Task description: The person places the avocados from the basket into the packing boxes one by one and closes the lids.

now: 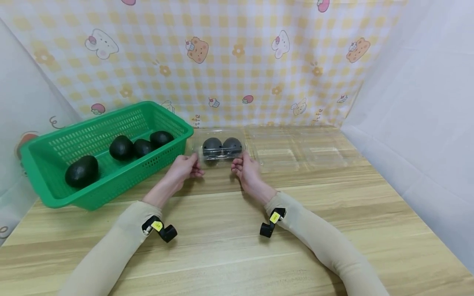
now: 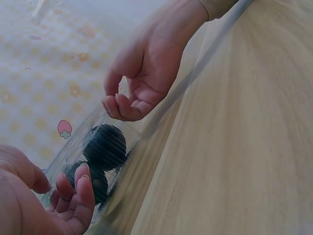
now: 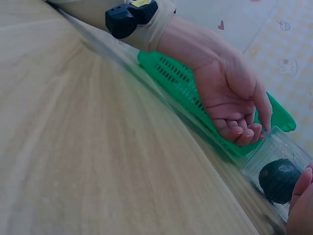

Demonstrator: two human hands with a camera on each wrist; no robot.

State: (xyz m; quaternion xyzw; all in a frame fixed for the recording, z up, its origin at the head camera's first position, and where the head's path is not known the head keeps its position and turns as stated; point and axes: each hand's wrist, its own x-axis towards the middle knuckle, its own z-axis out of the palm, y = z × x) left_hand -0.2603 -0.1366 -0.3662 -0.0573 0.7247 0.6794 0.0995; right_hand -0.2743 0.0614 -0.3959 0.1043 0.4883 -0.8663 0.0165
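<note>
Two dark avocados [image 1: 232, 146] sit side by side in a clear plastic clamshell box [image 1: 222, 156] at the back middle of the table, with transparent plastic over them. At the box's near left corner my left hand [image 1: 185, 167] pinches the edge, thumb on the rim and the other fingers curled below. My right hand [image 1: 249, 172] has the near right corner between thumb and fingers in the same way. From the left wrist, the right hand [image 2: 146, 78] shows at the far end of the box. The right wrist view has the left hand [image 3: 234, 98] by the corner.
A green basket [image 1: 89, 201] with several avocados [image 1: 82, 171] stands on the left, its right end close to the clamshell box. More clear plastic containers [image 1: 275, 154] lie to the right along the back. A yellow checked curtain [image 1: 237, 82] hangs behind the wooden table [image 1: 222, 238].
</note>
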